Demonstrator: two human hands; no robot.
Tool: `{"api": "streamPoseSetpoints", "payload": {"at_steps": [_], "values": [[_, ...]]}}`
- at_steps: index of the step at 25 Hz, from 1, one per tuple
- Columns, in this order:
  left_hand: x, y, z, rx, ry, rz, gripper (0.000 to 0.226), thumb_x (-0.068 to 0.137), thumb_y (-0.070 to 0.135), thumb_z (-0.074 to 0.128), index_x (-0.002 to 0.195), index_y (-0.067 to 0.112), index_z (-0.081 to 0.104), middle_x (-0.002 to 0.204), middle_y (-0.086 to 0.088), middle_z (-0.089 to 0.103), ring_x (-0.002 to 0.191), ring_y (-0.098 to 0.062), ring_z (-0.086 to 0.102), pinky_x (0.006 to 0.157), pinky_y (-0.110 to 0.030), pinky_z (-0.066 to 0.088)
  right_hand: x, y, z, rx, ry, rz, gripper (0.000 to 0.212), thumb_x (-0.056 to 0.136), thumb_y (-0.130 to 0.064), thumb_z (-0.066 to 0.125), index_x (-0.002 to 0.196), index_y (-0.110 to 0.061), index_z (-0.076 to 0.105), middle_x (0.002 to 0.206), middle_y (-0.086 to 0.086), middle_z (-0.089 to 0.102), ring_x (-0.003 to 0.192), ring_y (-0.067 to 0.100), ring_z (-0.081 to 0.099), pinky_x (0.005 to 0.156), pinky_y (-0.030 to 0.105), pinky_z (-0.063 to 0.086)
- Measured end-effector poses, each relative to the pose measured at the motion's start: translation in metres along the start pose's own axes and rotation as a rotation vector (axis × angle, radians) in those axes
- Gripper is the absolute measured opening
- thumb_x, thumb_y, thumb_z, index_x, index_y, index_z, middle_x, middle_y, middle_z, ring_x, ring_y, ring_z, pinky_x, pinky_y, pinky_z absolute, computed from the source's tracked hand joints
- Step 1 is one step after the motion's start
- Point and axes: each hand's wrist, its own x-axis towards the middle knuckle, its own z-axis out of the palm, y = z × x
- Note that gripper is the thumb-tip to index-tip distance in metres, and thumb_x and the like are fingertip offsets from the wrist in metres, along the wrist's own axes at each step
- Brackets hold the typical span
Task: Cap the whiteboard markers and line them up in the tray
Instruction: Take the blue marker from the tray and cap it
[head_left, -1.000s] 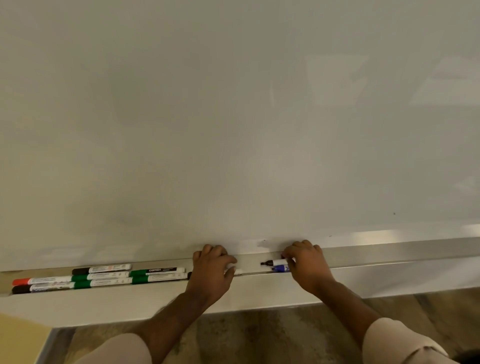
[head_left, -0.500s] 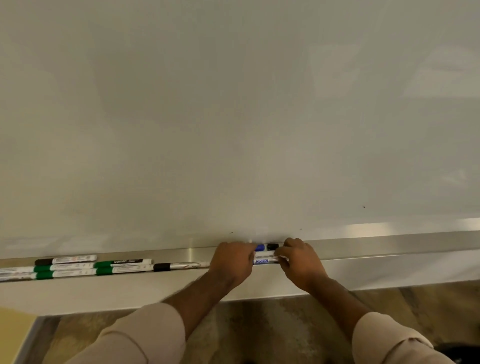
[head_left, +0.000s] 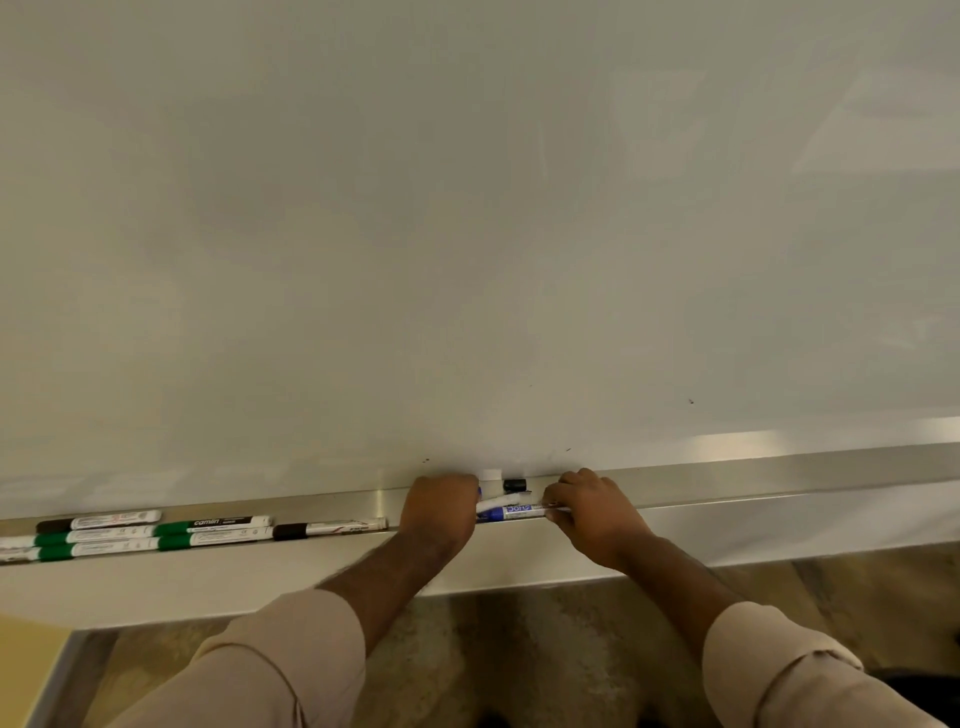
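Your left hand (head_left: 441, 512) and right hand (head_left: 592, 512) meet over the tray (head_left: 779, 506), at 6 o'clock below the whiteboard (head_left: 467, 208). Your right fingers curl around the blue-labelled marker (head_left: 517, 512), which lies in the tray between both hands. Your left fingers are curled; what they hold cannot be told. A black cap (head_left: 514, 485) sits at 12 o'clock of that marker. Capped markers (head_left: 156, 535) lie aligned at 9 o'clock.

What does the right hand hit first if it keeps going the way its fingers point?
The right hand points left along the tray; past the blue-labelled marker it grips, it would likely meet the left hand. Depth unclear.
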Motion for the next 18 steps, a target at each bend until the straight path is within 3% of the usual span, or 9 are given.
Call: {"api": "streamPoseSetpoints", "payload": {"at_steps": [5,11,14,18], "values": [[-0.001,-0.005,-0.002,-0.064,0.021,-0.066,0.017,0.092,0.031,0.05,0.096,0.02,0.062,0.096,-0.003,0.069,0.084,-0.024,0.063,0.073,-0.034,0.046,0.003,0.005,-0.009,0.058,-0.077,0.032,0.009,0.091,-0.022,0.054,0.095,-0.029,0.059,0.095,-0.006,0.059,0.087,0.015,0.048,0.077,0.03,0.039],[-0.029,-0.02,-0.027,-0.223,0.181,-0.104,0.02,0.093,0.039,0.045,0.095,0.025,0.058,0.082,0.001,0.069,0.07,-0.02,0.062,0.063,-0.03,0.043,-0.002,0.006,-0.016,0.044,-0.066,-0.029,0.023,0.094,-0.021,0.053,0.113,-0.03,0.065,0.102,-0.004,0.058,0.092,0.013,0.045,0.079,0.031,0.043],[-0.053,-0.038,-0.05,-0.436,0.351,-0.301,0.015,0.088,0.041,0.051,0.088,0.028,0.059,0.065,0.006,0.064,0.06,-0.013,0.059,0.05,-0.024,0.037,-0.007,0.005,-0.023,0.064,0.026,-0.021,0.025,0.094,-0.018,0.054,0.115,-0.026,0.065,0.105,-0.002,0.058,0.093,0.014,0.046,0.08,0.031,0.046],[-0.066,-0.063,-0.069,-0.808,0.497,-0.473,0.019,0.087,0.03,0.055,0.071,0.021,0.06,0.063,0.006,0.061,0.059,-0.012,0.056,0.053,-0.024,0.038,-0.005,-0.012,-0.038,0.142,0.16,-0.069,0.023,0.094,-0.014,0.05,0.11,-0.022,0.064,0.101,-0.001,0.06,0.089,0.015,0.048,0.073,0.036,0.05]]}}
